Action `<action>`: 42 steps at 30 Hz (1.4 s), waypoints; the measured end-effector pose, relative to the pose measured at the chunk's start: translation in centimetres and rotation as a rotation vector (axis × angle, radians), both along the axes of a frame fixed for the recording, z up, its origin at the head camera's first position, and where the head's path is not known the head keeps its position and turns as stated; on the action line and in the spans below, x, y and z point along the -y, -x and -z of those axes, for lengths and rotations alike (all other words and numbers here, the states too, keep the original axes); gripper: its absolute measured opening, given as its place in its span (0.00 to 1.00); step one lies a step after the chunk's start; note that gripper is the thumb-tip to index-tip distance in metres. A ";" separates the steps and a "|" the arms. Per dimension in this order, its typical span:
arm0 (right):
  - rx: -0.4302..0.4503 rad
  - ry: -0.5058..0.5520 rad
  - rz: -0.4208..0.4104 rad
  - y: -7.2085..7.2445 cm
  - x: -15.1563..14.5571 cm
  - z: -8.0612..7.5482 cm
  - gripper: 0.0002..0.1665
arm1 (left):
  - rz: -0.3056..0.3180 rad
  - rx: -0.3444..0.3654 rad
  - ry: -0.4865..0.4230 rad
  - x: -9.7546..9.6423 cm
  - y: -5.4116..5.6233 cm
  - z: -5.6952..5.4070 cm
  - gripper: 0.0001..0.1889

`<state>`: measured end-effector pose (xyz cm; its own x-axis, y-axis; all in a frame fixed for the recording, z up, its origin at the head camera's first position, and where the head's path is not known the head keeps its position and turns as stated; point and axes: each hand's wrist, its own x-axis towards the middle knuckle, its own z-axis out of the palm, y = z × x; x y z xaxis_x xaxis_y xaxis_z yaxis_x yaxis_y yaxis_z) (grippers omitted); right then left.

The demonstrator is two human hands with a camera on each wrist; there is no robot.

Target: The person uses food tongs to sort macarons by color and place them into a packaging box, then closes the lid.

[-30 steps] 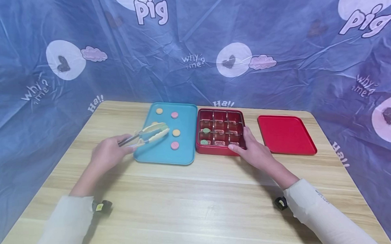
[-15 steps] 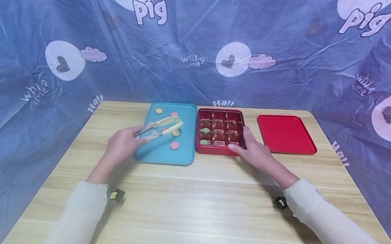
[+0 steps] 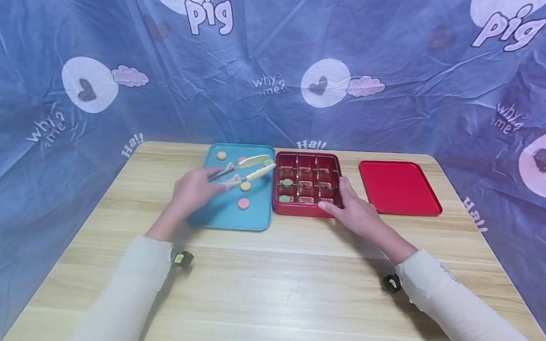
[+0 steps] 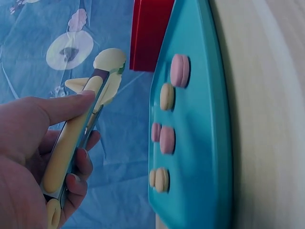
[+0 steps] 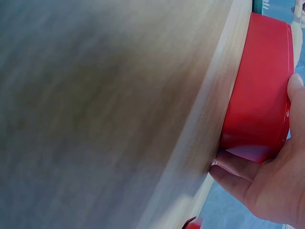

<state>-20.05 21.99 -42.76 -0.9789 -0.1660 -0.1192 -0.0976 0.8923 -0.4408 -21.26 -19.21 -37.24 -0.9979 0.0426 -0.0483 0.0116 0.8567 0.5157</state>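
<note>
My left hand [image 3: 194, 189] grips a pair of tongs [image 4: 66, 150] with cream tips. Between the tips sits a green macaron [image 3: 267, 162], held over the right edge of the blue tray [image 3: 229, 219], close to the red box [image 3: 297, 210]. Clear dividers split that box into several compartments. Two green macarons lie in its left column, one in the middle row [image 3: 287, 182] and one in the front row. My right hand [image 3: 357, 210] holds the box at its front right corner, thumb on the front rim [image 5: 295, 83] and fingers along the side.
Pink macarons [image 4: 179, 70] and yellow macarons [image 4: 167, 96] lie spread on the blue tray; the left hand and tongs cover part of it from above. A red lid [image 3: 400, 188] lies right of the box. Patterned blue cloth hangs behind the wooden table [image 3: 277, 291].
The left hand has carried the tongs and green macaron rightward across the tray, from its middle to its right edge beside the box. The right hand and the box have stayed put.
</note>
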 end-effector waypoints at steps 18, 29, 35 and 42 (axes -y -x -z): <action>0.017 0.003 0.009 0.0 0.2 -0.2 0.67 | 0.033 -0.020 -0.053 -4.5 2.6 0.6 0.33; 0.016 0.005 0.015 -0.1 0.2 -0.2 0.66 | 0.043 -0.001 0.016 -5.1 3.6 0.3 0.33; 0.014 0.003 0.012 -0.1 0.2 -0.2 0.66 | 0.045 0.004 0.023 -5.1 3.8 0.4 0.33; 0.013 0.002 0.013 0.0 0.1 -0.1 0.67 | 0.045 -0.005 0.008 -5.2 3.9 0.4 0.34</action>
